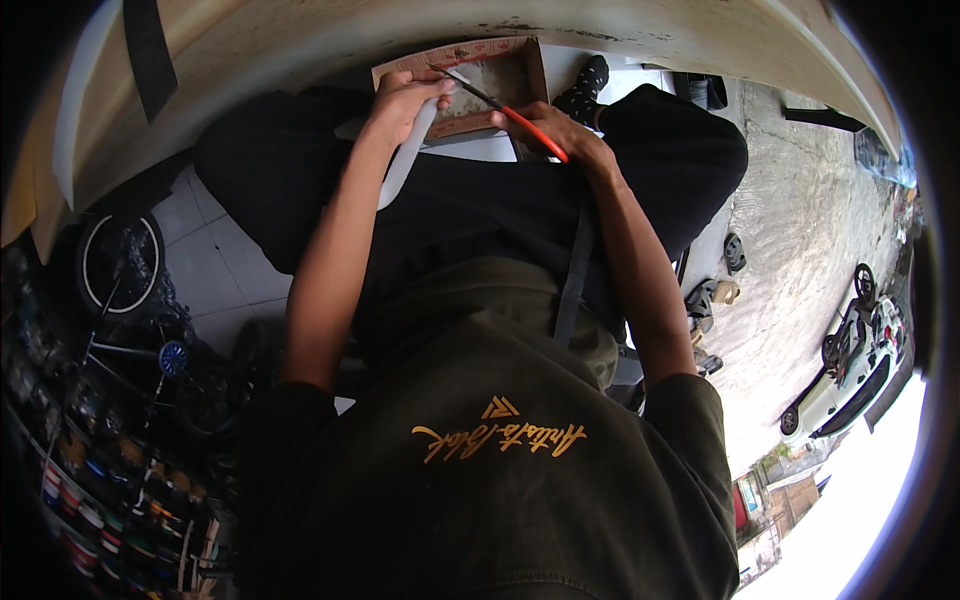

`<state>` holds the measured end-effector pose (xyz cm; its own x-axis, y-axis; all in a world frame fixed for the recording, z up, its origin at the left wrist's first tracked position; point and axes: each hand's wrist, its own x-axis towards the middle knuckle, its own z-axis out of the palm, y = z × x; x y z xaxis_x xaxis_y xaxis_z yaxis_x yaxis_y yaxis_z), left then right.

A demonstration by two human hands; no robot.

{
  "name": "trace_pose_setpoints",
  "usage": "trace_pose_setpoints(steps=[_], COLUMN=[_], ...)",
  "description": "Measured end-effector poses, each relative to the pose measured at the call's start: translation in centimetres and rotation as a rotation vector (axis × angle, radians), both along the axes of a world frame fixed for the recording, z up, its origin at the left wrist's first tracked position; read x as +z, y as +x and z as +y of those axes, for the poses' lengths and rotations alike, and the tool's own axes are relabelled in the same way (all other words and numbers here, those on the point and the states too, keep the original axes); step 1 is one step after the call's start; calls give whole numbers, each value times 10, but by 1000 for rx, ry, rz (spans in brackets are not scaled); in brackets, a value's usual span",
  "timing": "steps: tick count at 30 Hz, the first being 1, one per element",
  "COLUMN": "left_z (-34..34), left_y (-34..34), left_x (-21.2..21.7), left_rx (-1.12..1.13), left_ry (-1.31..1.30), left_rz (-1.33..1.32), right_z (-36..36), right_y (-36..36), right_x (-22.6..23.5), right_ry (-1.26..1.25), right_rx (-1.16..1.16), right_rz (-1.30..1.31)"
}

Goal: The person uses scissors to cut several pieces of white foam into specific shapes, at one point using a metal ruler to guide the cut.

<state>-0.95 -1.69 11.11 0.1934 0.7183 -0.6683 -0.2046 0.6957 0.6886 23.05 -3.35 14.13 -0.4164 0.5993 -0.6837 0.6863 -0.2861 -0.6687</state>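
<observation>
Over a shallow cardboard box (538, 72), my left hand (402, 104) grips a long pale grey-white strip (405, 168) that hangs down and bends toward my lap. My right hand (565, 132) is closed around a slim tool (536, 133) with a red handle, a dark shaft and a light metallic tip. Up by my left fingertips, the tool's tip lies at or very close to the upper end of the strip; I cannot tell whether they touch. The tool's exact kind is not clear.
A large cream curved panel (480, 22) arches across the far side. Bicycle parts, with a wheel (120, 262), stand at left over pale floor tiles. Footwear (735, 253) lies on the concrete at right. A white car (850, 390) and a motorbike are farther off.
</observation>
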Motion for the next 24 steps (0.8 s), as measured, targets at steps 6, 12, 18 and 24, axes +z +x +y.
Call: trace_pose_setpoints(steps=[6,12,18,24], left_z=[16,17,30,22], left_y=[0,15,25,32], left_x=[15,-18,-55,-80], left_rx=[-291,-214,-164,-161], left_ry=[-2,-148,-244,-292], left_rz=[72,131,244,217], right_z=[10,11,15,22], right_y=[8,11,4,-1], right_x=[-16,-43,-70,-76], right_ry=[-5,-26,-131,-258], right_rx=[-93,-38,-4,63], right_rz=[15,-53,-22,-106])
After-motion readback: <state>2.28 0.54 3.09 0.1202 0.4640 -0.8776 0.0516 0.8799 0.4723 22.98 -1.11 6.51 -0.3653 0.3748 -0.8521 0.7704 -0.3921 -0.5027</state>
